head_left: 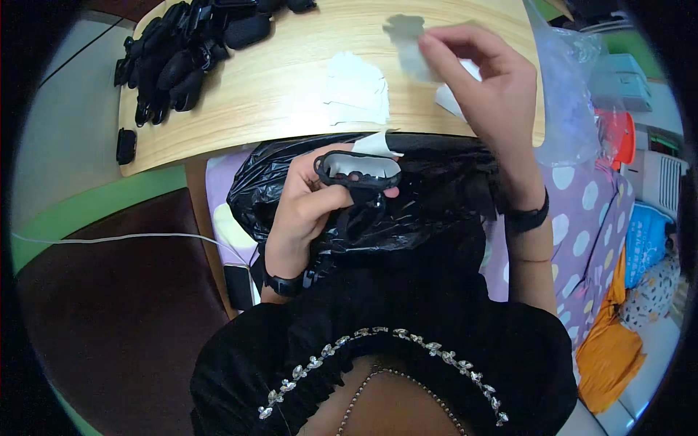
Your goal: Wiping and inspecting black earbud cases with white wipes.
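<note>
My left hand (302,200) grips a small black oval case (367,185) in front of the table edge. Its open rim faces up and a pale inside shows. A white paper-like piece (374,145) sticks up behind the rim. Over the table, my right hand (483,73) is raised, thumb and forefinger pinched on a thin translucent sheet (413,54). The sheet looks greyish and its outline is smeared. A stack of white cut pieces (356,89) lies on the tabletop. Another white piece (452,100) is partly hidden behind my right hand.
Black cases (182,65) are heaped at the far left of the wooden table (291,83), with a single one (126,147) at its left edge. A black plastic bag (422,218) spreads across my lap. A phone (238,287) lies at left; clear plastic (571,109) hangs at right.
</note>
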